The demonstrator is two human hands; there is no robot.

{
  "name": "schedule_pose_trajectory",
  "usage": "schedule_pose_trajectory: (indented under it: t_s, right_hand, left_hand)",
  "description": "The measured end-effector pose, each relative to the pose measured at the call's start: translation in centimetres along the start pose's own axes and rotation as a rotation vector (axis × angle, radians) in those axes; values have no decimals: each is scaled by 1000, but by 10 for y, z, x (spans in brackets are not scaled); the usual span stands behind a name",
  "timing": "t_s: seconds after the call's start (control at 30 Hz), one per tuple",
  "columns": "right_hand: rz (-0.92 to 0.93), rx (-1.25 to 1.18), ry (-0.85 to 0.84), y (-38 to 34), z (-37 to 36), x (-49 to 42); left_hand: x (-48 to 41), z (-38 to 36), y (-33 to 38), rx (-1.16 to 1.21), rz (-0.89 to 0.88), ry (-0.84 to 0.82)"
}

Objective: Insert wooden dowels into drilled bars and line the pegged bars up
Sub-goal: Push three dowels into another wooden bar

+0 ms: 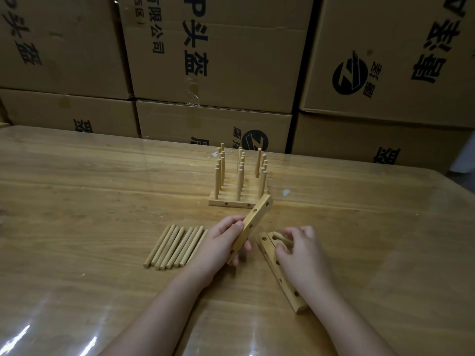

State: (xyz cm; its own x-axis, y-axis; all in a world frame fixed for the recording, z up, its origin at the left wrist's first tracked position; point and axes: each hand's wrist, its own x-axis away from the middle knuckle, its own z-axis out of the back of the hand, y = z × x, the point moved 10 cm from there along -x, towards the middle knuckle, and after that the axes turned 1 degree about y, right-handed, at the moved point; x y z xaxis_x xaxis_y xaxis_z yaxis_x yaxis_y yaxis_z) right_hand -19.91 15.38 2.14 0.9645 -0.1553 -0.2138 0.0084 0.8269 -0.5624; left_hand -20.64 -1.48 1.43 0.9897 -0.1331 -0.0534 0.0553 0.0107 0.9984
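Observation:
My left hand (223, 242) grips a drilled wooden bar (257, 217) at its lower half, holding it tilted up off the table, its far end near the pegged bars. My right hand (300, 250) pinches a short dowel (279, 236) over two more drilled bars (282, 281) lying flat on the table. Several loose dowels (174, 246) lie side by side left of my left hand. Behind, several pegged bars (239, 199) stand lined up together, each with upright dowels.
The wooden table (90, 191) has a glossy cover with glare near the front edge. Stacked cardboard boxes (218, 60) form a wall right behind the table's far edge. A few small white specks lie near the pegged bars.

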Motion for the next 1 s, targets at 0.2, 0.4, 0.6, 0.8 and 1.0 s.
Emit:
schedule_pose_trajectory:
  t_s: [0.2, 0.4, 0.6, 0.8, 1.0]
  right_hand:
    - [-54, 147, 95, 5, 15, 4]
    - [122, -166, 241, -18, 34, 12]
    - [110, -274, 282, -8, 36, 8]
    - [105, -303, 312, -6, 38, 9]
    - [104, -319, 305, -3, 37, 8]
  left_hand:
    - [2, -3, 1, -24, -7, -40]
    - [3, -6, 3, -52, -16, -81]
    - [5, -7, 2, -55, -22, -116]
    - [6, -7, 3, -153, -67, -94]
    - [7, -10, 6, -216, -108, -88]
